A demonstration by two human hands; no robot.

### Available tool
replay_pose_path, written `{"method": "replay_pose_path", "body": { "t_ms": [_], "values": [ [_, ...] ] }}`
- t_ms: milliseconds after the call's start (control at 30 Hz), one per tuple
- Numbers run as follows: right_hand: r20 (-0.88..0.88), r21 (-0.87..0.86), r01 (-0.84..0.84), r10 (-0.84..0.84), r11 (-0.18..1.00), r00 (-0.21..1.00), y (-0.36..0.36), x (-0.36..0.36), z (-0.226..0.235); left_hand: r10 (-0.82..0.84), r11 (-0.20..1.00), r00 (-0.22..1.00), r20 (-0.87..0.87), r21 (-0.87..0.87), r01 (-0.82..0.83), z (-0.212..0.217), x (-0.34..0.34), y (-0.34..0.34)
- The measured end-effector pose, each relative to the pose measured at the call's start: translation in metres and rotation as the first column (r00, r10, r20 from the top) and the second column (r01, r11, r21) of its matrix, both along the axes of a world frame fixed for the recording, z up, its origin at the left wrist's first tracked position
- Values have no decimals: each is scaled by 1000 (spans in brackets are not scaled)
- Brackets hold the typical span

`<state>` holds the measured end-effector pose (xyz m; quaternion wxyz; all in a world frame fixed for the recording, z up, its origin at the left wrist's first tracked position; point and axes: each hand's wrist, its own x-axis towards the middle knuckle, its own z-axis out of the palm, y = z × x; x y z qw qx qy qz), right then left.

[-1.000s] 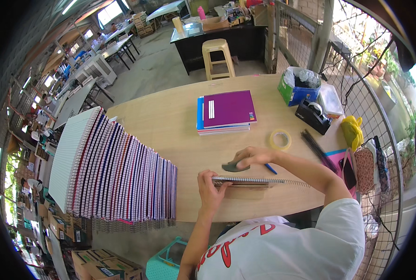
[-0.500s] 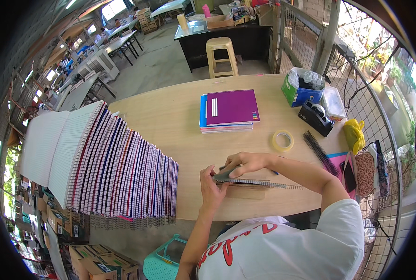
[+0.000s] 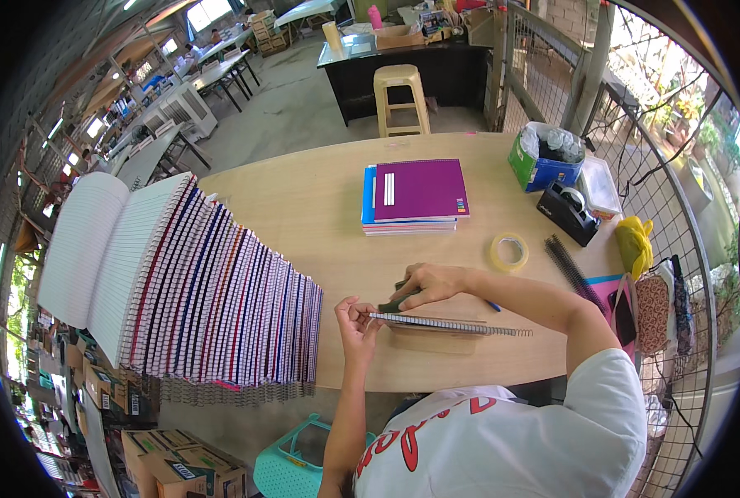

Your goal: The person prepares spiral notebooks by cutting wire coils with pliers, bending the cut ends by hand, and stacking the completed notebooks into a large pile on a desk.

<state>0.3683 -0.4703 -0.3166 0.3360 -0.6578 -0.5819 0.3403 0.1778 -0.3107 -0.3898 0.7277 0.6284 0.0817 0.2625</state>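
Observation:
A spiral notebook (image 3: 436, 324) stands on its edge near the table's front, its spine coil facing up. Loose wire sticks out past its right end. My left hand (image 3: 357, 328) pinches the notebook's left end between fingers and thumb. Just behind that end, my right hand (image 3: 436, 286) is closed around a dark green hand tool (image 3: 396, 300); its exact kind is hidden by the fingers. The tool is beside the spine, close to my left fingertips. A flat brown piece (image 3: 436, 340) lies under the notebook.
A tall pile of spiral notebooks (image 3: 229, 299) fills the left side. Farther back lies a small stack with a purple notebook (image 3: 420, 189). To the right are a tape roll (image 3: 509, 251), a tape dispenser (image 3: 567, 213), loose black coils (image 3: 571, 267) and a box (image 3: 546, 158).
My right hand has drawn the green tool back, away from the spine's left end. The left hand has shifted slightly left, and the notebook has slid a little left with it.

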Motion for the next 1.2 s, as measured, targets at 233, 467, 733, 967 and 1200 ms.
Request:
{"method": "replay_pose_path", "body": {
  "t_ms": [233,467,733,967,1200],
  "values": [
    [299,-86,95,-66,992,952,-14,29,-76,-89,985,996,-4,-150,87,-9,6,3],
    [713,3,784,-551,620,433,-125,-5,-150,-130,958,990,60,-249,141,-12,8,4],
    [347,489,655,-817,577,461,-129,-4,-63,-85,943,996,2,-324,81,-2,4,-6],
    [768,416,-82,-302,906,565,-29,-22,105,-108,929,994,3,-356,102,6,11,-10],
    [983,104,-508,-12,855,181,24,-35,121,-61,936,998,-6,-349,55,6,10,-10]
  ]
}}
